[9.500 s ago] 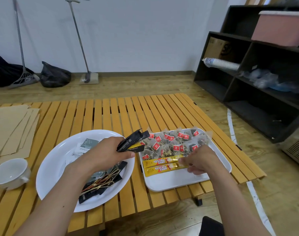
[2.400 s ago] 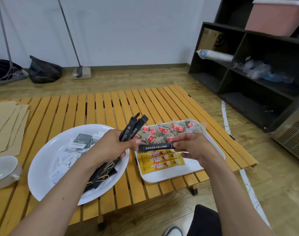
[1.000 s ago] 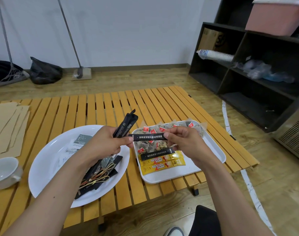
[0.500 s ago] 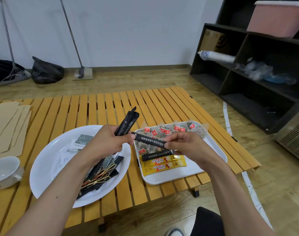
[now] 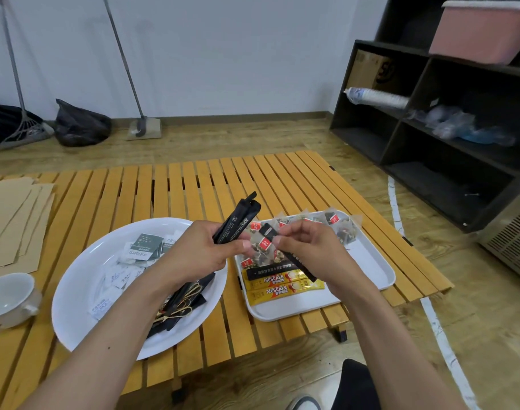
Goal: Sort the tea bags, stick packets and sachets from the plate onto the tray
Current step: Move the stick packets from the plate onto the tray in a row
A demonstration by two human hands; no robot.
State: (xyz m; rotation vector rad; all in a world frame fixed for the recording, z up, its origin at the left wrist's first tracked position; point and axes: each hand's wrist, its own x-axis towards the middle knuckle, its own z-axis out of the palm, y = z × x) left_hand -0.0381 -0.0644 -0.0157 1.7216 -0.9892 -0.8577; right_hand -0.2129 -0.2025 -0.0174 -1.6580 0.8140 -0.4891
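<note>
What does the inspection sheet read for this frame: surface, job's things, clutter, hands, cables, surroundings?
Surface: slatted wooden table, low over a wood floor.
Job's things: white plate holds white sachets and black stick packets; white tray holds tea bags, two yellow stick packets and one black packet.
Clutter: white cup, brown paper sheets.
Hands: left hand grips a bundle of black packets; right hand pinches a single black packet over the tray.
Cables: nothing seen.
Surroundings: dark shelf unit, pink bin, black bag, mops by the wall.
</note>
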